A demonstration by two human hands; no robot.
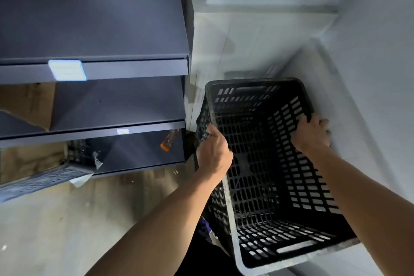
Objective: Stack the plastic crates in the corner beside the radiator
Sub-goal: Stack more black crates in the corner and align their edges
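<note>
From the head view, both bare forearms reached forward and down from the lower edge of the picture. The left hand (214,150) was clamped on the left long rim of the black crate (266,163), knuckles up, fingers curled over the outer side of the perforated wall. The right hand (311,133) was closed over the right long rim, fingers hooked inside the wall and the thumb lying on the outer edge. Each hand gripped nearer the far end than the near end.

One black crate showed clearly, open side up and empty, its walls and floor pierced with slots. A second dark slotted shape appeared just beyond its far rim, against the wall, too blurred to name with certainty. Another grey slotted item (42,180) lay at the lower left beside the shelving.

The crate's long axis ran away from the person, from the near handle slot at the lower right toward the far handle slot, pointing into the corner. It sat tilted, the near end closer to the camera. It was held close beside the pale wall (369,56) on the right, with the dark metal shelving (94,69) to its left, above the grey floor (67,219)
</note>
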